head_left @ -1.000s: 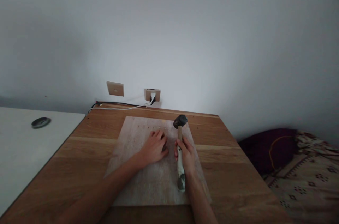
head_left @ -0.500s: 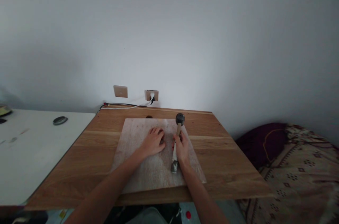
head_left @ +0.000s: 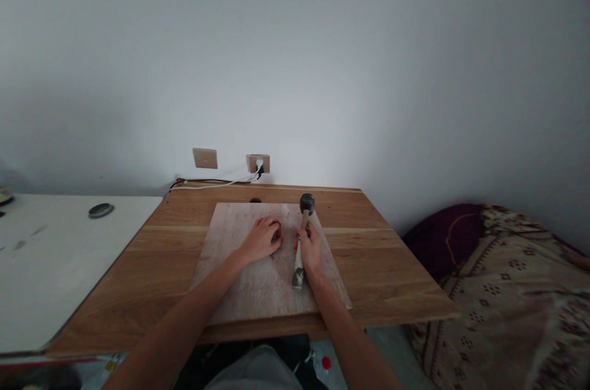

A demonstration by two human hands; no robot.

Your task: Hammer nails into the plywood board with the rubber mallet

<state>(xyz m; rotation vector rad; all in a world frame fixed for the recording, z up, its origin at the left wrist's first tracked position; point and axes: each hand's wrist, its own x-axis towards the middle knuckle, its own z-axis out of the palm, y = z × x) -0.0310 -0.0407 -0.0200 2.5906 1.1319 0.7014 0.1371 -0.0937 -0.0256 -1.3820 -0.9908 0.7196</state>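
My right hand (head_left: 311,250) is wrapped round the handle of a mallet (head_left: 298,255). Its black rounded head (head_left: 307,203) points away from me, and the pale, worn handle end, dark at its tip, slants back toward me. To the left, my left hand (head_left: 262,239) rests on a pale wooden board (head_left: 239,298), with thumb and fingers curled toward each other. Something small and dark shows between them, too indistinct to name. Both hands are over the board, a short gap apart.
The board lies on a brown wooden table (head_left: 369,267) against a white wall. Cables (head_left: 212,185) run along the table's back edge to a wall socket (head_left: 258,163). A white table (head_left: 55,255) with a dark round lid (head_left: 101,210) stands left; patterned fabric (head_left: 498,298) lies right.
The view has shifted slightly, so everything sits a little further left and up. My left hand looks more arched. My right hand keeps its hold on the mallet.
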